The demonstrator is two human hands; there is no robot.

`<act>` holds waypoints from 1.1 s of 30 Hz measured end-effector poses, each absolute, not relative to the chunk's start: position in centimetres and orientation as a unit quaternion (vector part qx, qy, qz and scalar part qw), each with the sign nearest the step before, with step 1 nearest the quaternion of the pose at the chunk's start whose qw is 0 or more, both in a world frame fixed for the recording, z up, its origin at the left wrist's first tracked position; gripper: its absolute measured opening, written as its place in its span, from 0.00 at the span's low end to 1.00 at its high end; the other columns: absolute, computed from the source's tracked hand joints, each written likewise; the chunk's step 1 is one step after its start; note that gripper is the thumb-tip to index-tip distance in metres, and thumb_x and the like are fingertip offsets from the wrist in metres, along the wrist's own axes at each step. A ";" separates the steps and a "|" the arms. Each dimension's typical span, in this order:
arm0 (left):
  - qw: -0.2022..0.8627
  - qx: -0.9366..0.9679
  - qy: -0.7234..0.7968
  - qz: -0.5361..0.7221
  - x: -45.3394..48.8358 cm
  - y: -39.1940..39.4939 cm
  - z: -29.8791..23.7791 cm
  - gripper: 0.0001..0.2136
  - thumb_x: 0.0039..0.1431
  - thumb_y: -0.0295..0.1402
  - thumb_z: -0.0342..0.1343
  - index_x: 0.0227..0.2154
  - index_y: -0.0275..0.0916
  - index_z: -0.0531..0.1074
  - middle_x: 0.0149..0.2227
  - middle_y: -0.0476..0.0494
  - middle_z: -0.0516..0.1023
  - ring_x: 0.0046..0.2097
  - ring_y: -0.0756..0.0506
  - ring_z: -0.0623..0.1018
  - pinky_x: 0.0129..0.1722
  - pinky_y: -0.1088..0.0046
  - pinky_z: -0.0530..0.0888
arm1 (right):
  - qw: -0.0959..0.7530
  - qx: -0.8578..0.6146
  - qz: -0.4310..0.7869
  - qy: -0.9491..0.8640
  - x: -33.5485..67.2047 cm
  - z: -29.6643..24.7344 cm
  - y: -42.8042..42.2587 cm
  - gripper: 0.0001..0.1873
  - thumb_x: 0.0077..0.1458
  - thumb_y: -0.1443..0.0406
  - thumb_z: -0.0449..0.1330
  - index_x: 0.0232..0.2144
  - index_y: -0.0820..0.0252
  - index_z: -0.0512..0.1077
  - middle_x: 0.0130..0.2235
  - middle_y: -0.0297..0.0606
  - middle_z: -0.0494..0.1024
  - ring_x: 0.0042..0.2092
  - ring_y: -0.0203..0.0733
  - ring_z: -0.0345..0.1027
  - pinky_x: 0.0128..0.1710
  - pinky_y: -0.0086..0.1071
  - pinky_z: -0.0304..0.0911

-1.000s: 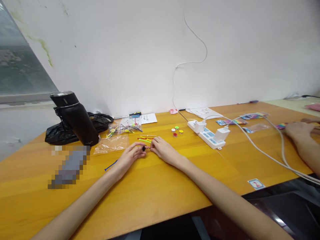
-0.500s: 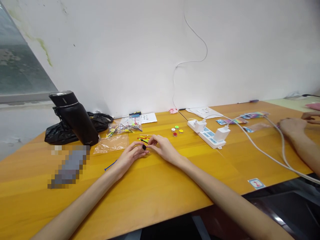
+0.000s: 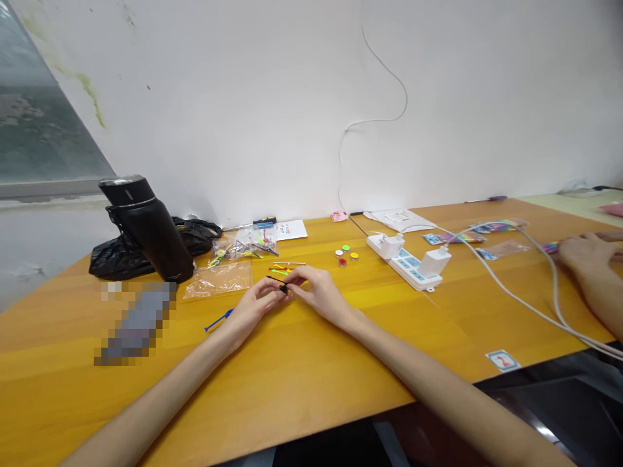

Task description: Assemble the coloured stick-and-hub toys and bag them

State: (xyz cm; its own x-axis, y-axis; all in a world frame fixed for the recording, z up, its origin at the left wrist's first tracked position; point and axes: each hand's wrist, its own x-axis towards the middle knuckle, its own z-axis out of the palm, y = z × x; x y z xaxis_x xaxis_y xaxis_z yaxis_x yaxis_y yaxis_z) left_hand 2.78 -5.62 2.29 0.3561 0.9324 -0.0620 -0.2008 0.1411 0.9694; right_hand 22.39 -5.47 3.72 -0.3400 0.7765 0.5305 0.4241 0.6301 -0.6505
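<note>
My left hand [image 3: 253, 306] rests on the yellow table [image 3: 311, 376] with its fingertips pinched on a small black round piece [image 3: 283, 288]. My right hand [image 3: 316, 292] meets it from the right, fingers pinched on a thin black stick [image 3: 273, 279] that slants up to the left from the piece. Just beyond the fingers lie several thin coloured sticks [image 3: 285, 267] in red, yellow and green. A blue stick [image 3: 218, 320] lies on the table left of my left wrist.
A tilted black flask [image 3: 148, 227] and a black bag [image 3: 195, 235] stand at the back left, with clear bags of sticks [image 3: 243, 246] nearby. Small coloured discs [image 3: 345, 254], a white power strip [image 3: 406, 259] with cables and another person's hand [image 3: 584, 254] are to the right.
My right hand has lifted a thin black stick and brought it to the black piece in my left fingers. The other person's hand at the right has shifted slightly.
</note>
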 end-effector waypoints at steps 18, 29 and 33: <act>0.651 0.520 0.325 0.448 2.9 -5.3 1.9 0.17 0.54 0.40 0.69 0.45 0.39 0.78 0.53 0.41 0.81 0.57 0.40 0.77 0.63 0.59 0.70 | 0.450 -0.401 0.419 -0.679 22.7 3.2 -4.4 0.13 0.51 0.59 0.69 0.35 0.63 0.79 0.35 0.40 0.82 0.37 0.42 0.75 0.40 0.35 0.70; 0.657 0.540 0.324 0.414 2.8 -5.3 1.8 0.19 0.56 0.42 0.67 0.48 0.40 0.79 0.52 0.39 0.82 0.56 0.38 0.78 0.61 0.60 0.71 | 0.391 -0.401 0.374 -0.739 21.8 2.5 -5.4 0.14 0.61 0.58 0.62 0.47 0.59 0.72 0.46 0.41 0.78 0.44 0.41 0.72 0.45 0.35 0.68; 0.663 0.548 0.319 0.399 2.8 -5.4 1.8 0.19 0.57 0.41 0.66 0.49 0.40 0.79 0.53 0.39 0.81 0.57 0.38 0.77 0.61 0.59 0.70 | 0.350 -0.370 0.414 -0.755 22.0 2.7 -5.6 0.12 0.66 0.57 0.57 0.43 0.59 0.71 0.42 0.39 0.79 0.41 0.41 0.73 0.42 0.33 0.68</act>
